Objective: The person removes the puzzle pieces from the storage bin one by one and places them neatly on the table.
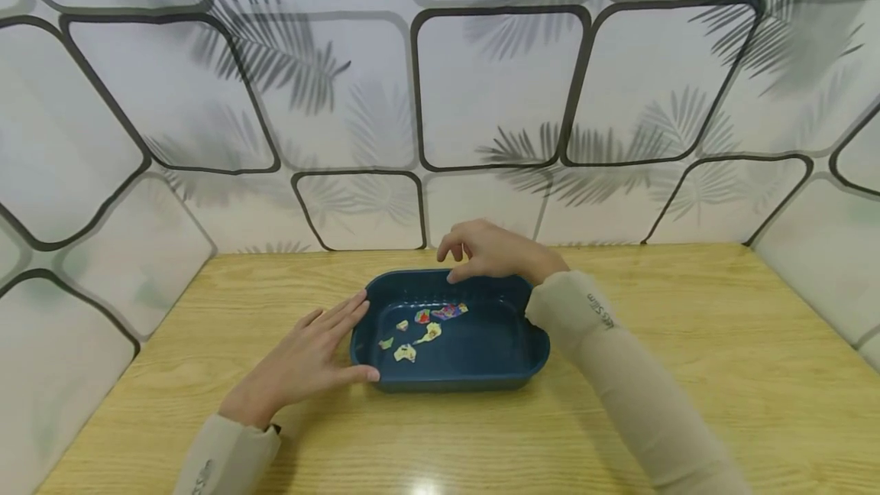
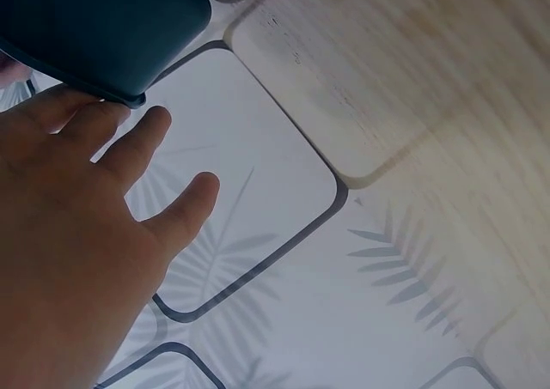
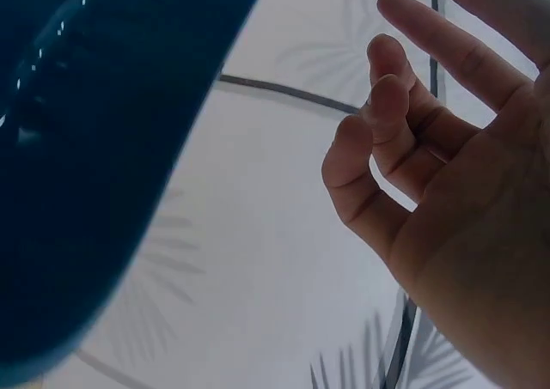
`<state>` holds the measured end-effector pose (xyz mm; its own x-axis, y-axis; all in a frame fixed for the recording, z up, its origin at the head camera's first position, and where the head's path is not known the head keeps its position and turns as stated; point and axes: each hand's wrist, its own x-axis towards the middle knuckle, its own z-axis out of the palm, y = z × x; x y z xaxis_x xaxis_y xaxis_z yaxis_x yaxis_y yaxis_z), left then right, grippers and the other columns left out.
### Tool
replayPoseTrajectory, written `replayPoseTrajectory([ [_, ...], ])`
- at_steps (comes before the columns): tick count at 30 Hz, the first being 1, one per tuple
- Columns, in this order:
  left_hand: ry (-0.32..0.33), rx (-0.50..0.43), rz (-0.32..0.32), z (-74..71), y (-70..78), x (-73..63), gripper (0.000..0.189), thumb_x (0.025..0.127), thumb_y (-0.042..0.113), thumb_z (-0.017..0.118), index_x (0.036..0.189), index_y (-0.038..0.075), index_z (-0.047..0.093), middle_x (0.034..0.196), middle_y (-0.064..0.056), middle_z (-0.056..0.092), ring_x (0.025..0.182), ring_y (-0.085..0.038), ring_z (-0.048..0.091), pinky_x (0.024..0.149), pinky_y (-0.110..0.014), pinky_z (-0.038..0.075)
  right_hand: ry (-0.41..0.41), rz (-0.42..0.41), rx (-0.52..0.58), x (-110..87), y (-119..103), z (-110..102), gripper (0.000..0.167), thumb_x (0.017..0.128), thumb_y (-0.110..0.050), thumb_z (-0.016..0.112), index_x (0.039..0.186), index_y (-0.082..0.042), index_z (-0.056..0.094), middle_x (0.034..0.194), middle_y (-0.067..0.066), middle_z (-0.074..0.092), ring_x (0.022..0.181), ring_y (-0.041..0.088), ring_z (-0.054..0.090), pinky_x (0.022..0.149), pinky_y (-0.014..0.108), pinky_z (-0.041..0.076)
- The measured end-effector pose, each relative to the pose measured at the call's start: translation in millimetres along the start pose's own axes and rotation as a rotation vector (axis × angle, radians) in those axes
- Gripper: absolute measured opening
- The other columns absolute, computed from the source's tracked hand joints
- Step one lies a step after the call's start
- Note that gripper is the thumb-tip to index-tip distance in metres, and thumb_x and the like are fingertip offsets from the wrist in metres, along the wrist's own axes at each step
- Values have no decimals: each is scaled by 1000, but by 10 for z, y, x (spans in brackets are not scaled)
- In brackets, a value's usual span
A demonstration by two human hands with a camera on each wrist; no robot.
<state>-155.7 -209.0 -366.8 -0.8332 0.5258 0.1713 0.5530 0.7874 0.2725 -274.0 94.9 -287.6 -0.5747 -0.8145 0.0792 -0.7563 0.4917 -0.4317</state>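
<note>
A dark blue rectangular dish [image 1: 481, 338] with rounded corners stands on the wooden table. Several small colourful paper cutouts lie inside on its left half, among them a purple piece [image 1: 450, 312], a red one [image 1: 422, 316] and pale yellow pieces [image 1: 405, 353]. My left hand [image 1: 309, 357] rests at the dish's left end, its extended fingers at the rim and its thumb at the front corner. Above the far rim hovers my right hand [image 1: 491, 248], fingers loosely bent; the right wrist view shows that hand [image 3: 464, 191] beside the dish with nothing in its fingers.
The light wooden table [image 1: 687, 342] extends around the dish on both sides. Behind it and at the sides rise pale walls [image 1: 502, 90] printed with dark rounded outlines and grey leaves. My right sleeve [image 1: 605, 357] passes over the dish's right end and hides part of it.
</note>
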Motion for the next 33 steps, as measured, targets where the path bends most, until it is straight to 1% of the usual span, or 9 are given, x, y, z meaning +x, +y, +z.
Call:
replayPoseTrajectory([
  [6, -5, -4, -4, -3, 0, 4, 99, 89, 69, 62, 152, -4, 41, 162, -15, 33, 143, -38, 38, 108, -68, 31, -72, -5, -12, 134, -43, 130, 31, 91, -13, 77, 118, -1, 71, 90, 8, 59, 76, 18, 49, 72, 34, 45],
  [13, -2, -5, 0, -10, -2, -3, 100, 89, 71, 60, 153, -4, 41, 162, -15, 33, 143, -38, 39, 108, -69, 31, -125, 2, 5, 246, -84, 255, 33, 89, -12, 79, 119, -1, 70, 75, 0, 53, 66, 11, 45, 67, 27, 43],
  [18, -1, 0, 7, -8, -9, 2, 99, 89, 71, 59, 152, -4, 41, 162, -15, 33, 143, -38, 39, 108, -69, 32, -185, 33, -21, 303, -149, 321, 36, 90, -14, 79, 122, -2, 70, 77, -1, 55, 67, 10, 48, 65, 24, 44],
  [20, 1, 0, 11, -5, -9, 5, 100, 89, 72, 58, 152, -4, 42, 162, -15, 33, 143, -38, 39, 108, -69, 32, -204, 37, -30, 324, -174, 350, 36, 89, -14, 80, 122, -2, 71, 76, -1, 58, 66, 9, 50, 65, 24, 46],
  [24, -2, 1, 10, -2, -9, 7, 100, 89, 73, 57, 152, -4, 42, 162, -16, 33, 143, -38, 39, 108, -68, 32, -229, 18, -47, 359, -194, 415, 38, 88, -16, 82, 122, -2, 71, 71, -1, 59, 60, 7, 53, 66, 23, 49],
  [28, -6, 0, 10, 2, -14, 9, 101, 89, 74, 56, 152, -4, 42, 162, -16, 33, 143, -38, 39, 108, -69, 32, -253, 36, -76, 388, -206, 475, 38, 90, -17, 80, 125, -6, 70, 71, -3, 58, 57, 7, 54, 67, 24, 49],
  [31, -3, 3, 15, 6, -19, 13, 102, 89, 75, 54, 152, -4, 42, 162, -16, 33, 143, -38, 39, 108, -69, 32, -276, 53, -103, 417, -213, 529, 37, 91, -16, 78, 126, -8, 70, 72, -4, 59, 60, 8, 55, 66, 26, 49],
  [33, -2, 5, 16, 7, -21, 14, 102, 89, 75, 53, 152, -4, 42, 162, -16, 33, 143, -38, 39, 108, -69, 32, -291, 54, -126, 436, -219, 567, 36, 92, -16, 78, 126, -8, 70, 75, -4, 60, 64, 10, 56, 67, 27, 50],
])
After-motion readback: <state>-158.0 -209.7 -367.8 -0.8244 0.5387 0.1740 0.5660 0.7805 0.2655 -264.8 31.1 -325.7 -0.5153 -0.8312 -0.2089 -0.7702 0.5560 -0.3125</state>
